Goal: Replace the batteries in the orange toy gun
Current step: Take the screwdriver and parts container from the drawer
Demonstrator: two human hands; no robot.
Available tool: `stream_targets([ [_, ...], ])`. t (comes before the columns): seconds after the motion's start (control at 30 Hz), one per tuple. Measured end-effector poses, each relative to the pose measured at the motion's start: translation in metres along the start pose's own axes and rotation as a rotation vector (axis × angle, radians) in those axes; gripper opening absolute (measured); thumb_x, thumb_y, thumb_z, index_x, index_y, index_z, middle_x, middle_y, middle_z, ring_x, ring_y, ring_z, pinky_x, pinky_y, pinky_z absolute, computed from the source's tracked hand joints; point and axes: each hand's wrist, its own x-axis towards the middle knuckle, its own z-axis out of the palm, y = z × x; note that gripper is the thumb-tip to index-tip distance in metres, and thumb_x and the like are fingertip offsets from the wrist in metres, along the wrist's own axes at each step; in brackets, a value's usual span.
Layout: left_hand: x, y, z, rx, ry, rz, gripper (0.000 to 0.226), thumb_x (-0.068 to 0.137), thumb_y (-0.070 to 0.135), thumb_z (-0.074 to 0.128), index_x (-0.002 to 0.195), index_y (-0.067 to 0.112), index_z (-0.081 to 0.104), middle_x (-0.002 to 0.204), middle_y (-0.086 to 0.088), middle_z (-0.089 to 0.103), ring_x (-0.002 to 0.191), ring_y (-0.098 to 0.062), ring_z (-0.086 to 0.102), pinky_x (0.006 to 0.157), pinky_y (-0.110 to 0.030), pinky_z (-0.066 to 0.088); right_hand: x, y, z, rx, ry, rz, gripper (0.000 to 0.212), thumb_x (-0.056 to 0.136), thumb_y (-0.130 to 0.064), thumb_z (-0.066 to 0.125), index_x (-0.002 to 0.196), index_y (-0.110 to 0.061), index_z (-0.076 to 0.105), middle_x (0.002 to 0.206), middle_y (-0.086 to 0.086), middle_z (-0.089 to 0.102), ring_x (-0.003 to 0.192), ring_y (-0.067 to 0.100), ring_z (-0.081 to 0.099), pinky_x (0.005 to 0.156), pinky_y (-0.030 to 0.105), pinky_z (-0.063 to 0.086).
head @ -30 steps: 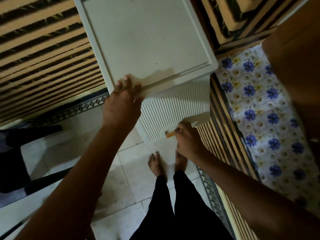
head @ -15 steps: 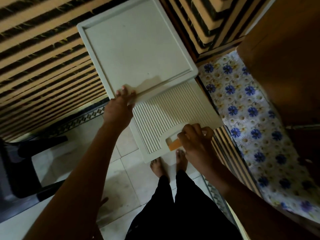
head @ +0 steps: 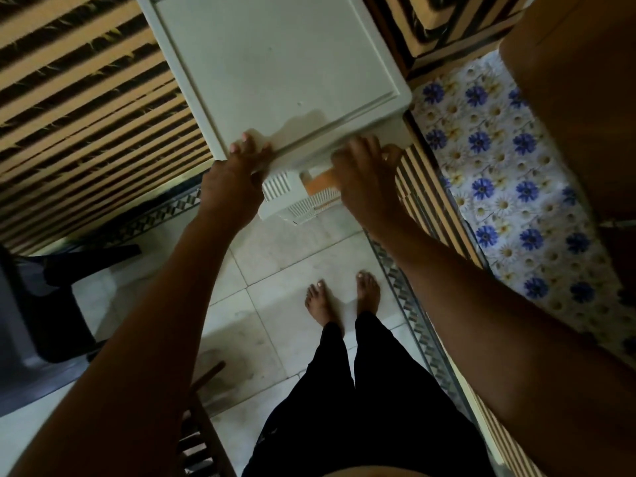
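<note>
A white plastic drawer cabinet [head: 275, 70] fills the upper middle of the view, seen from above, with striped orange and dark fabric [head: 79, 108] to its left and a cloth printed with blue flowers [head: 499, 173] to its right. Below it lies a pale tiled floor [head: 275, 263] where the person's bare feet [head: 344, 297] stand, legs in black trousers. A ribbed white drawer [head: 292, 197] shows under the cabinet's front edge, only a short way out. The left hand [head: 237, 180] rests on the cabinet's front left corner, its fingers [head: 246, 144] laid over the raised rim and the thumb against the front below. The right hand [head: 364, 177] sits at the drawer front, fingers [head: 361, 149] curled toward the gap under the cabinet top; what they grip is hidden, so the hold cannot be told. Just beside the right hand's knuckles, touching them on the left, an orange piece [head: 318, 182] shows at the drawer's handle recess. It looks like a flat, plain orange patch, blurred, and whether it belongs to the toy gun cannot be told.
</note>
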Motion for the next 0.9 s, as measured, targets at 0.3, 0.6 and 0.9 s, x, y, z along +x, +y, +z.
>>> stream_targets([
  [0.3,-0.014,0.018,0.004,-0.242,0.108,-0.074,0.044,0.106,0.022,0.059,0.150,0.016,0.054,0.151,-0.008,0.059,0.135,-0.027,0.058,0.108,-0.031,0.042,0.008,0.001,0.015,0.016,0.012,0.243,0.045,0.080,-0.047,0.073,0.107,-0.013,0.060,0.109,0.012,0.065,0.106,0.033,0.061,0.088,0.050,0.046],
  [0.6,-0.063,0.068,0.094,-0.374,0.290,0.020,0.029,0.097,0.010,0.069,0.125,0.000,0.066,0.141,-0.017,0.057,0.127,-0.032,0.059,0.096,-0.026,0.049,-0.048,0.031,0.040,0.516,-0.280,0.677,0.048,0.086,-0.022,0.080,0.122,0.001,0.060,0.120,0.021,0.065,0.112,0.036,0.061,0.087,0.036,0.051],
  [0.9,0.062,0.044,0.152,-0.501,0.082,-0.439,0.036,0.109,0.025,0.054,0.135,0.001,0.060,0.128,-0.012,0.062,0.119,-0.026,0.056,0.098,-0.031,0.042,0.003,0.068,0.165,1.081,-0.355,1.397,0.108,0.047,-0.056,0.092,0.137,-0.011,0.053,0.125,0.020,0.067,0.091,0.033,0.070,0.056,0.029,0.055],
])
